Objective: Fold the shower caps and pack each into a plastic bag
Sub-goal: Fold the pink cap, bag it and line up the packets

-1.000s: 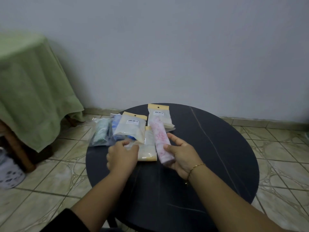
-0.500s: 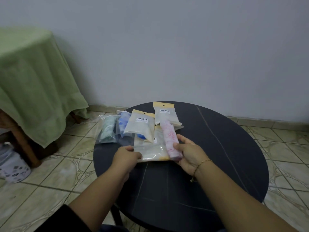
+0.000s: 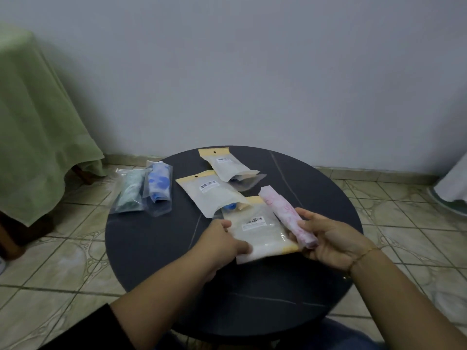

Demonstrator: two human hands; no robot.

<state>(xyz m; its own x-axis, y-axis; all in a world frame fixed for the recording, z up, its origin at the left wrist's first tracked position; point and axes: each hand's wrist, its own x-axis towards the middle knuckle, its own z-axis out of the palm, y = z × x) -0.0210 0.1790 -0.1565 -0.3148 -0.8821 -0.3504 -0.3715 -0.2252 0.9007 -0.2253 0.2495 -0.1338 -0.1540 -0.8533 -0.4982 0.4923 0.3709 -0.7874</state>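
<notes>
— Shower cap (image 3: 288, 218), pink, rolled; my right hand (image 3: 331, 242) curls round its near end; long axis runs from that grip up-left, pointing away from me.

— And the bag?

— Plastic bag (image 3: 260, 233) lies just left of the roll, touching it; my left hand (image 3: 222, 242) pinches its near-left edge; mouth side I cannot tell; table (image 3: 316, 195) beyond.

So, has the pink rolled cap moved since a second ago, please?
Yes: the pink rolled cap came toward the person, clear of the farthest bag.
</notes>
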